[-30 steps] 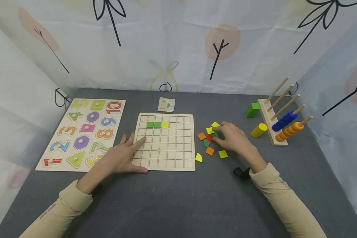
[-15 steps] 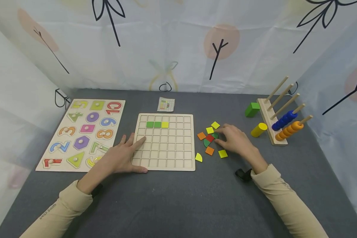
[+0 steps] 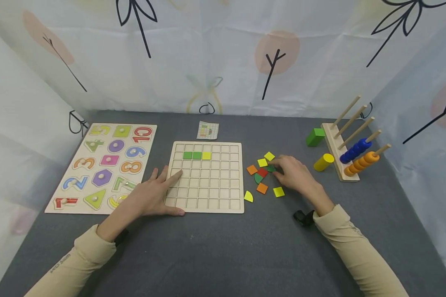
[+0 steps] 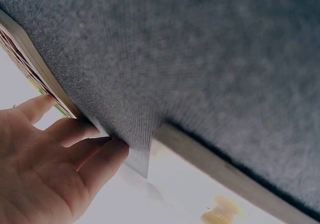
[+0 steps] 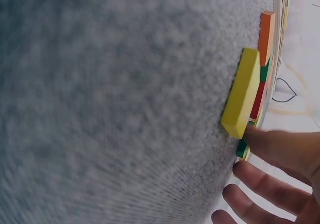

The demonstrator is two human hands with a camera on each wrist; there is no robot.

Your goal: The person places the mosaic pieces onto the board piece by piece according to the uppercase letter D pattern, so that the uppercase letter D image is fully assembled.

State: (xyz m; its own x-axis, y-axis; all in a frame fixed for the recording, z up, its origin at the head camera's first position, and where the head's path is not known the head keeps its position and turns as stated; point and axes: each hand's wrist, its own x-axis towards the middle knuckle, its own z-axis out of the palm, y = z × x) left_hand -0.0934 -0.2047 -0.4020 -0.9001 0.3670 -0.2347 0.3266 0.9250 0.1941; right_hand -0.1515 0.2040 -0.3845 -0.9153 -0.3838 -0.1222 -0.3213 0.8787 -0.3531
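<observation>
The left hand [image 3: 157, 192] rests spread on the left edge of a pale wooden grid board [image 3: 208, 198], its thumb at the front edge. Two green squares [image 3: 192, 155] and a yellow square [image 3: 206, 155] lie in a row on the board. Beside a pile of loose tiles, the right hand [image 3: 291, 173] pinches a green rounded tile [image 3: 270, 168] between thumb and forefinger, with its near side partly covered. In the right wrist view, this green tile [image 5: 242, 148] shows between thumb and forefinger, behind a thick yellow square [image 5: 242, 92].
Yellow, orange [image 3: 262, 188], red [image 3: 262, 172] and green tiles lie right of the board. A small pattern card [image 3: 208, 130] is behind it. A number-and-shape puzzle [image 3: 109, 169] stands left; a peg rack [image 3: 338, 152], green block [image 3: 315, 137] and yellow cylinder [image 3: 323, 162] stand right.
The right hand's thumb and forefinger have drawn back slightly and closed on the green tile, which has shifted a little to the right. The left hand has stayed still.
</observation>
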